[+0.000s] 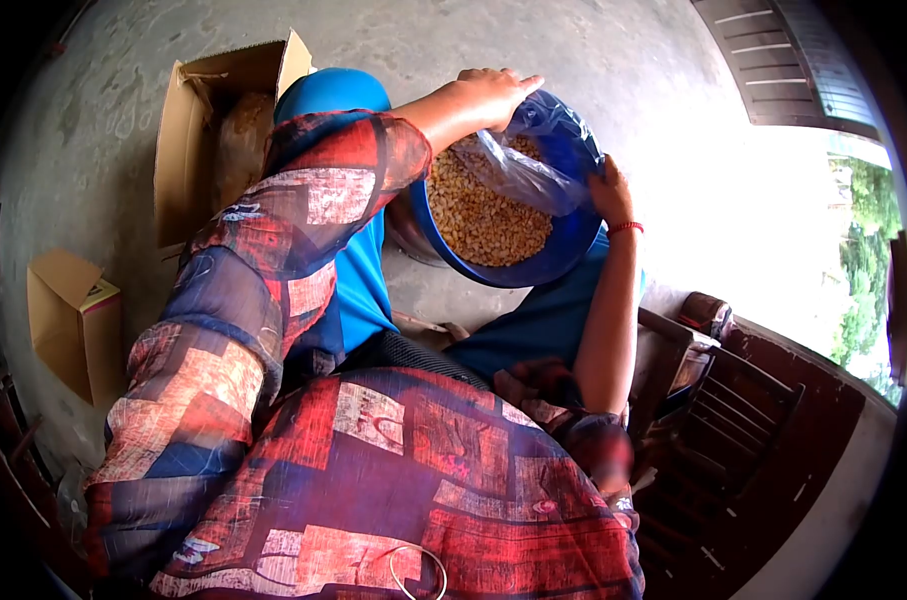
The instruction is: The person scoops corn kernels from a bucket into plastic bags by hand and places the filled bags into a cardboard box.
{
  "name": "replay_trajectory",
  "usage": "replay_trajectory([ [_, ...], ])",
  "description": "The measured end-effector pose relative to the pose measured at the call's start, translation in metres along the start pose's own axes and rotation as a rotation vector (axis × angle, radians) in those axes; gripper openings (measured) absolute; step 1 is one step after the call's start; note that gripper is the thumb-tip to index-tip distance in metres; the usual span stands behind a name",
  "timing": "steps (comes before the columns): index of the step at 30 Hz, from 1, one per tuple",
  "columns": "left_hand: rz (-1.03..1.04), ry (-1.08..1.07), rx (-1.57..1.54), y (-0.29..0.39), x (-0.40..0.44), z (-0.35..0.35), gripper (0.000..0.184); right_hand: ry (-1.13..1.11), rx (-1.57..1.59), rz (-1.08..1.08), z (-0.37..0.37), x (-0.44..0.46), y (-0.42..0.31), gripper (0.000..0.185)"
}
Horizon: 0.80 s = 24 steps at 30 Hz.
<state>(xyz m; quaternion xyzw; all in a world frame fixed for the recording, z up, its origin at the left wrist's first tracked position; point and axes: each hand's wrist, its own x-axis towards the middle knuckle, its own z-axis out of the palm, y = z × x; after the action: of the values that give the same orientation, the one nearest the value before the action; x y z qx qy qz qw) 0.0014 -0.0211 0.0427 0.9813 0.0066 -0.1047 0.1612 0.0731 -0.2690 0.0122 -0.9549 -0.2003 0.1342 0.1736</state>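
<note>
A deep blue basin (453, 255) is tilted towards me above my lap, partly filled with small tan-yellow pieces (488, 215) like nuts or kernels. A clear plastic bag (533, 178) lies over part of them and runs up to the far rim. My left hand (493, 97) reaches across to that rim, its fingers bent over the bunched plastic; its palm side is hidden. On the right edge, my right hand (609, 193) grips the basin, thumb inside and some fingers out of sight. A red band circles that wrist.
An open cardboard box (183, 150) with a plastic-wrapped bundle (245, 145) stands at the left. A smaller box (98, 335) sits nearer on the concrete floor (423, 40). Dark wooden furniture (738, 405) is at the right, beside a bright doorway (773, 220).
</note>
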Motion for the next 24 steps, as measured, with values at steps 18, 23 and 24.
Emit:
replay_trajectory([
  [18,0.01,-0.115,-0.106,-0.006,-0.002,-0.003,0.124,-0.545,0.098,-0.697,0.082,-0.056,-0.123,0.029],
  [23,0.054,-0.143,-0.145,-0.008,0.003,0.001,0.122,-0.076,0.004,-0.741,0.131,-0.046,-0.124,0.034],
  [24,0.056,-0.138,-0.153,-0.009,0.004,0.003,0.122,-0.08,0.003,-0.742,0.132,-0.046,-0.121,0.034],
])
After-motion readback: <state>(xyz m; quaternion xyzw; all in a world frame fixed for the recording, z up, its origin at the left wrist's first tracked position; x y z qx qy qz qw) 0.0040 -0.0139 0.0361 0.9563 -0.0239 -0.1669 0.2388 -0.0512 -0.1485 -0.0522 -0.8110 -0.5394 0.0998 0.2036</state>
